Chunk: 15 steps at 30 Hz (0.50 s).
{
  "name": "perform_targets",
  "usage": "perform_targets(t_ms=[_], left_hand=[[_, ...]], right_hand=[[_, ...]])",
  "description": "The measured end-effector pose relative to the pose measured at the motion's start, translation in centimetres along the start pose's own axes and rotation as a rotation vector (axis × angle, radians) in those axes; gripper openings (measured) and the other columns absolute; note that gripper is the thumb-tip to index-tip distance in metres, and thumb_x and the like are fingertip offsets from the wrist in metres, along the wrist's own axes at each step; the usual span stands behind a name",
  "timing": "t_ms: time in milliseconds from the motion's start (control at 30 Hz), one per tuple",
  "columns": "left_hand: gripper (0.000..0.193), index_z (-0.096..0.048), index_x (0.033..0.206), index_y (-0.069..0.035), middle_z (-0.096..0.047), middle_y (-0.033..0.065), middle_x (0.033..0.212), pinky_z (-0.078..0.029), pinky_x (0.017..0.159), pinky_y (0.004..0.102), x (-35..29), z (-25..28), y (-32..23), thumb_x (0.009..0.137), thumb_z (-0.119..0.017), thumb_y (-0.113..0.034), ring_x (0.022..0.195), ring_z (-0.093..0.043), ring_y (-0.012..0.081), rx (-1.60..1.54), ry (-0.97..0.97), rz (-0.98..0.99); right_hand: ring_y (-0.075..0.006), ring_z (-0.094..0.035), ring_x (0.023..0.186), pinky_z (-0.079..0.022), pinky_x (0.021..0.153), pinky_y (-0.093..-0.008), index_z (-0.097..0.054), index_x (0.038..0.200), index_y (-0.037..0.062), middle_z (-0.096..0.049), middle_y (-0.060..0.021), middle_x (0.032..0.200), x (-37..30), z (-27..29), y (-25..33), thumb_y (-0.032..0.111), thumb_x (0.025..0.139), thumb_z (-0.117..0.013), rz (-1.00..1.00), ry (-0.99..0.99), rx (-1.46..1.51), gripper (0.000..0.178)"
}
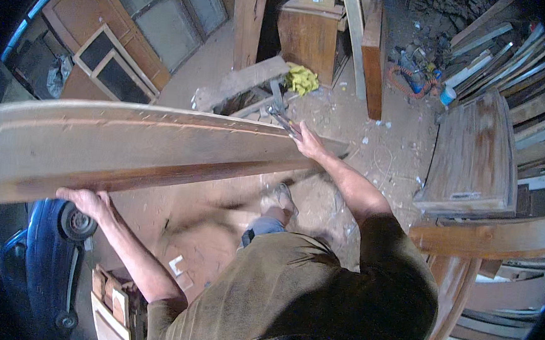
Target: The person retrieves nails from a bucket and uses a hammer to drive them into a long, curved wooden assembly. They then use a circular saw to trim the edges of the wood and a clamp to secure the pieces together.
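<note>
A long wooden board stretches from the far left across in front of me, tilted, with a darker brown strip along its lower part. My left hand is closed around its lower edge near the left end. Toward the board's right end, my right hand is closed on a slim metal hand tool that looks like pincers or pliers. The tool lies over the board's upper edge; whether this hand also grips the board is hard to see.
Beyond the board stands a low dusty wooden bench, with a yellow cloth at its end. A brown cabinet is behind. At right lie a worn wooden panel and stacked planks. A blue car is at left.
</note>
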<state>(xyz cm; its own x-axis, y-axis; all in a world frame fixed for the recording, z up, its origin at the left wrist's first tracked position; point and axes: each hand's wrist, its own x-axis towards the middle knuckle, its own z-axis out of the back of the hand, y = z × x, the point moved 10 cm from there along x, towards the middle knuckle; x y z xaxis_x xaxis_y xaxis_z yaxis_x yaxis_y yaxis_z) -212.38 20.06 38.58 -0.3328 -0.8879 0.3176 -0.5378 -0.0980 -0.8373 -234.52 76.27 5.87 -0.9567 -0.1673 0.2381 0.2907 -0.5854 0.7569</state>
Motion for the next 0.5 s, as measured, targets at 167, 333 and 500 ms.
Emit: perform_targets(t_ms=[167,333,500], left_hand=[[0.099,-0.036,0.143,0.016,-0.043,0.0260,0.147,-0.041,0.111,0.0455,-0.7,-17.1,10.0,0.097,-0.034,-0.072,0.131,-0.048,0.0336,-0.054,0.057,0.067],[0.090,-0.051,0.130,0.018,-0.059,0.0256,0.131,-0.045,0.103,0.0395,-4.7,-34.3,24.6,0.102,-0.034,-0.065,0.119,-0.057,0.0287,-0.014,0.254,-0.038],[0.082,-0.064,0.113,0.015,-0.071,0.0235,0.102,-0.052,0.086,0.0427,-8.5,-50.1,29.5,0.103,-0.037,-0.061,0.095,-0.066,0.0282,0.091,0.308,-0.056]], right_hand=[[-0.0373,-0.061,0.119,-0.048,0.097,-0.0439,-0.042,0.138,-0.0009,-0.063,-0.0217,0.128,9.7,3.3,-8.1,0.022,0.097,-0.063,-0.162,0.038,-0.143,0.052],[-0.0319,-0.066,0.107,-0.052,0.088,-0.0443,-0.048,0.128,0.0005,-0.067,-0.0200,0.115,19.2,11.6,-7.9,0.032,0.096,-0.065,0.007,-0.381,0.217,0.048],[-0.0243,-0.062,0.107,-0.047,0.096,-0.0376,-0.053,0.124,-0.0033,-0.066,-0.0160,0.114,30.6,16.3,-7.4,0.047,0.090,-0.073,-0.261,-0.249,0.427,0.064]])
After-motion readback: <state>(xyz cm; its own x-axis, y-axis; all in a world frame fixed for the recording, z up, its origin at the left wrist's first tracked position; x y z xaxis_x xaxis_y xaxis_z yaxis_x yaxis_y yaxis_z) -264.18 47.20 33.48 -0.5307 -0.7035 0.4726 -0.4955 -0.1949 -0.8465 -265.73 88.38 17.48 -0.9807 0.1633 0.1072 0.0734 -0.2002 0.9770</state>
